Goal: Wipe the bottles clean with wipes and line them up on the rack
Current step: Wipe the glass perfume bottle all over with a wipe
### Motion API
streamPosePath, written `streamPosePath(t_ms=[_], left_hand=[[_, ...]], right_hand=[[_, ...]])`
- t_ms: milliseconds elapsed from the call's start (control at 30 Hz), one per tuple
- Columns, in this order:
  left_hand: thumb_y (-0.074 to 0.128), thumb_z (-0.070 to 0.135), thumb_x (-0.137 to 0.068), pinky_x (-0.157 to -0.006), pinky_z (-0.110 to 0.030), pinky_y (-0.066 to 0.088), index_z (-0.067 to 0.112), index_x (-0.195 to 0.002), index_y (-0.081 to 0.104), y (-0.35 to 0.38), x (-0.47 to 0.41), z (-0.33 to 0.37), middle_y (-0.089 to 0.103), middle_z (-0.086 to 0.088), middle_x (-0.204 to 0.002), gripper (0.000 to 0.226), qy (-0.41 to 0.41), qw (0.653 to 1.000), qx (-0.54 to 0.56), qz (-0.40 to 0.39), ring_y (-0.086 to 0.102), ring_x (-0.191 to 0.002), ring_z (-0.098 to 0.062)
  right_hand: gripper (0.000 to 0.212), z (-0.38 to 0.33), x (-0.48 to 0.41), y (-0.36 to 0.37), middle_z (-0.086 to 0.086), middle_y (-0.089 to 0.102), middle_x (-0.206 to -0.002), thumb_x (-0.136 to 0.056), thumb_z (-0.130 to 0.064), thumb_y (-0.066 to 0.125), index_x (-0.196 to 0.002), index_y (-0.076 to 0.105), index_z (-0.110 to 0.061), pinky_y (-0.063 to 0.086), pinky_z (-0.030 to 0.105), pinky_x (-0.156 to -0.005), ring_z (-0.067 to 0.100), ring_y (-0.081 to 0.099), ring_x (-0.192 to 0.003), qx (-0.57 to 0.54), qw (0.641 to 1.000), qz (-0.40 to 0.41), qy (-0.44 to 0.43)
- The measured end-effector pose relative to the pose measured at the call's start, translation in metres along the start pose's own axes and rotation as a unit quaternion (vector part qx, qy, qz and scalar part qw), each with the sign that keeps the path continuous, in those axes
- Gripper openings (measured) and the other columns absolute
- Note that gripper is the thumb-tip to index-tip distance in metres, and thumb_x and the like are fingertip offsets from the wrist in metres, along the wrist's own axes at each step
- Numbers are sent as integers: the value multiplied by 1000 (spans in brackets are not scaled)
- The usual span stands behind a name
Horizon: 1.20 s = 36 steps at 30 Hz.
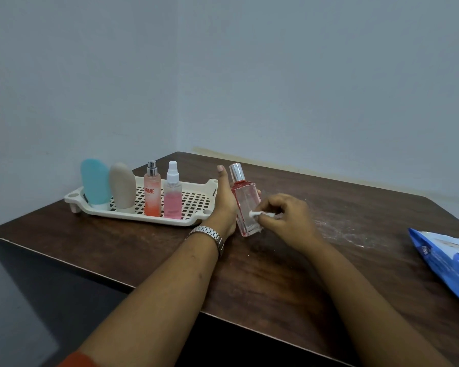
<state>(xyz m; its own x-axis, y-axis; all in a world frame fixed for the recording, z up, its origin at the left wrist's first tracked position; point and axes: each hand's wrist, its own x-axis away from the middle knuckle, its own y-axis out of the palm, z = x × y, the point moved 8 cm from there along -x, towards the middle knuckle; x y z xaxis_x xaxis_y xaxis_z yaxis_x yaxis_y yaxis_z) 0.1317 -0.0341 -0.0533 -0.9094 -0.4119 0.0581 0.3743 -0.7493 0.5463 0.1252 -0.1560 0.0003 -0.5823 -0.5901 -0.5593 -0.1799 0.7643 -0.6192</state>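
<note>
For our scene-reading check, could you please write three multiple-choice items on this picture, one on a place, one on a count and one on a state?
1. Where does the blue wipes packet lie?
A. On the rack
B. At the brown wooden table's right edge
C. Under the left hand

2. How many bottles stand on the cream perforated plastic rack?
A. Two
B. Six
C. Four

3. What state is the square clear glass bottle with pink liquid in?
A. Held in the left hand, wiped by the right hand
B. Lying on the rack
C. Uncapped

Answers: 1 B, the packet lies far right. 2 C, four stand in a row. 3 A, both hands meet it, silver cap on.
</note>
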Motion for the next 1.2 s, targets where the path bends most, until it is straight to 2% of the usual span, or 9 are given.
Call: streamPosePath(t_ms=[100,233,400,633,733,867,1000,1067,1200], left_hand=[[19,79,-85,-76,-36,52,5,-81,65,-1,-1,0,69,-11,-71,87,5,1000,-12,0,64,-70,-27],[25,81,-83,-83,-40,53,6,-84,68,-7,-5,-1,70,-13,-80,86,7,1000,-22,17,66,-76,-28],[26,78,-85,-69,-33,51,5,-77,62,-2,-2,1,65,-9,-64,81,12,1000,14,-1,62,-63,-22],[23,80,-84,-69,-33,52,3,-75,64,-4,-5,1,65,-16,-76,87,20,1000,-7,17,61,-64,-27],[23,77,-86,-66,-32,50,3,-74,63,-3,-3,2,64,-15,-72,85,24,1000,-10,14,60,-62,-25],[23,77,-87,-68,-34,50,3,-75,62,-2,-4,1,64,-15,-73,84,22,1000,-3,15,60,-64,-26],[20,78,-85,-82,-41,52,3,-81,65,-5,-7,-1,67,-16,-79,87,15,999,-28,15,63,-72,-28],[21,79,-84,-90,-44,50,4,-86,65,-6,-8,-2,68,-16,-83,88,12,999,-36,16,64,-76,-29],[22,78,-85,-91,-45,50,3,-83,65,-5,-7,-1,67,-17,-81,86,22,999,-28,18,63,-74,-29]], right_hand=[[4,2,-2,-5,-6,61,-82,-82,-17,71,-84,70,-20,36,3,-59,-3,52,-70,2,998,67,2],[14,-16,-3,1,-9,58,-89,-83,-13,69,-96,73,-17,38,2,-66,-5,52,-79,20,996,73,-57],[19,-26,1,12,-14,54,-86,-81,-7,68,-93,75,-21,39,3,-66,-4,51,-78,46,995,-10,-85],[9,-10,6,22,-17,53,-87,-75,-22,74,-81,74,-28,36,9,-62,-1,50,-83,52,983,-174,-15],[8,-5,7,23,-14,58,-89,-72,-23,78,-77,74,-28,40,8,-63,1,53,-85,60,978,-200,-9],[7,3,6,15,-10,62,-88,-72,-18,77,-76,74,-22,41,9,-63,2,55,-82,30,984,-174,13],[8,15,1,-1,-4,63,-89,-79,-14,70,-83,70,-20,40,8,-57,5,55,-75,-14,998,-50,47],[7,17,0,-3,-3,64,-89,-80,-14,70,-83,70,-21,41,8,-55,9,57,-76,-25,998,-20,56],[12,9,4,7,-6,65,-87,-76,-9,72,-78,72,-21,41,11,-60,7,58,-78,-39,993,-102,47]])
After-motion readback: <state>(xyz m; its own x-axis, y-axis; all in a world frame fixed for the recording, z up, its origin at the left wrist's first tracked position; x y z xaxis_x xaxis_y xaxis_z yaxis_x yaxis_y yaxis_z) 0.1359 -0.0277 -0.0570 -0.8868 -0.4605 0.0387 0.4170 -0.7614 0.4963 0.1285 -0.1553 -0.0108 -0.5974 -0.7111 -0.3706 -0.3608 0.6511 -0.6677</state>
